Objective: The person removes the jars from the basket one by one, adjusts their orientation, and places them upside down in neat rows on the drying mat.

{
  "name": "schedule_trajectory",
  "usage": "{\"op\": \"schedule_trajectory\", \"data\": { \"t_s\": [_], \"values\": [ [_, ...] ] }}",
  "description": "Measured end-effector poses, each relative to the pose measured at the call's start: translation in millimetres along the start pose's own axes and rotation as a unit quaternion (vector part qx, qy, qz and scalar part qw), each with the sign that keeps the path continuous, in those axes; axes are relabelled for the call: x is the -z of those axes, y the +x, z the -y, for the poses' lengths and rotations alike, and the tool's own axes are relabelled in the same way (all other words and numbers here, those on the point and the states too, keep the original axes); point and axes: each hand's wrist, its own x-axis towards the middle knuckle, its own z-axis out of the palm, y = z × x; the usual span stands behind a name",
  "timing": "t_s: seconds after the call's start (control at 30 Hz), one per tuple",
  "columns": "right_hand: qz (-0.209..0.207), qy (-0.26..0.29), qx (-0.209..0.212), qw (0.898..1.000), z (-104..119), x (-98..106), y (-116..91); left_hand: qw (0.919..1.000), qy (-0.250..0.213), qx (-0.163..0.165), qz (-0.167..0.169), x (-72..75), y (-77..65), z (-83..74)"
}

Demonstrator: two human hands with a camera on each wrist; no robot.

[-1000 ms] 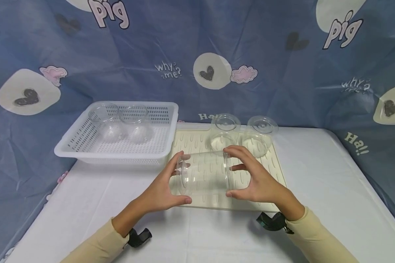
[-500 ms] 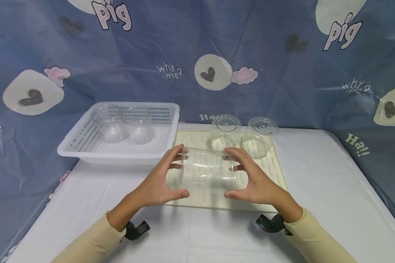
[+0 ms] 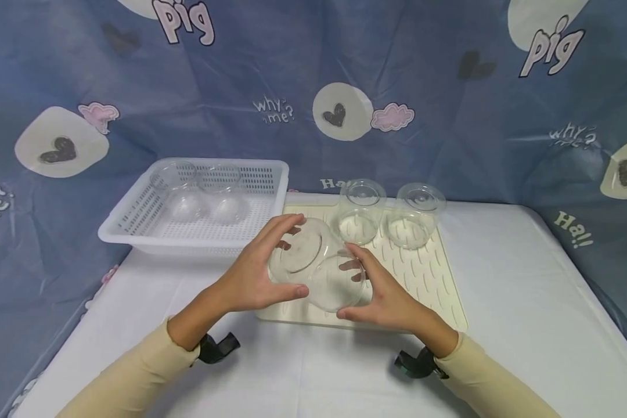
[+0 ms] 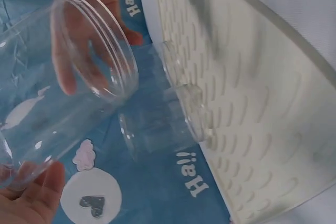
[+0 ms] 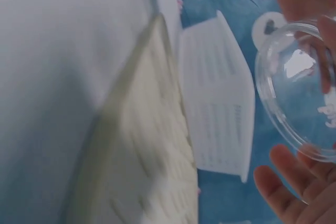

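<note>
A clear jar point(image 3: 320, 255) is held between both hands above the cream mat point(image 3: 418, 278). It lies tilted, base end toward the back left, open mouth toward the front right. My left hand point(image 3: 258, 273) grips the base end, thumb in front and fingers behind. My right hand point(image 3: 384, 293) holds the mouth end, and its fingers show through the clear wall. In the left wrist view the jar's threaded rim point(image 4: 123, 61) is near the right hand point(image 4: 92, 14). The right wrist view shows a round end of the jar point(image 5: 265, 85) between the two hands.
Two similar clear jars, a left one point(image 3: 360, 217) and a right one point(image 3: 414, 220), stand upside down on the mat's back part. A white slotted basket point(image 3: 130, 235) at the back left holds two more jars. A printed blue cloth point(image 3: 449, 157) hangs behind the white-covered table point(image 3: 522, 325).
The jar has turned from lying sideways to slanting, its left end up and back, its right end toward me. The left hand has risen slightly; the right has shifted left.
</note>
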Motion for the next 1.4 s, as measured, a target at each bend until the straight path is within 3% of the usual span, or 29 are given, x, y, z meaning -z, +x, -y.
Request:
{"op": "schedule_trajectory", "data": {
  "t_s": [0.47,0.63,0.77,0.87,0.97,1.07,1.27,1.4],
  "values": [
    [0.001,0.02,0.0,1.0,-0.6,-22.6,5.4,0.9998,0.017,-0.001,-0.004,1.1,4.6,-8.0],
    [0.014,0.001,-0.004,1.0,1.7,-20.1,2.4,0.9989,0.041,0.023,0.009,6.9,6.1,-10.5],
    [0.026,-0.043,0.0,0.999,-3.2,-1.6,-12.6,0.9956,0.081,0.04,0.022,20.9,12.2,-18.9],
    [0.037,-0.112,-0.022,0.993,-8.9,21.5,-29.6,0.9919,0.114,0.046,0.033,37.0,18.8,-26.3],
    [0.061,-0.205,-0.058,0.975,-14.1,47.5,-47.7,0.9857,0.152,0.056,0.048,51.6,26.6,-31.7],
    [0.082,-0.265,-0.078,0.958,-22.0,71.2,-61.7,0.9777,0.187,0.074,0.061,62.5,36.5,-35.2],
    [0.098,-0.295,-0.129,0.942,-40.6,106.7,-78.6,0.9665,0.224,0.091,0.084,68.4,67.1,-30.8],
    [0.092,-0.286,-0.155,0.941,-54.0,115.7,-88.0,0.9604,0.242,0.098,0.096,64.2,87.4,-20.9]
  ]
}}
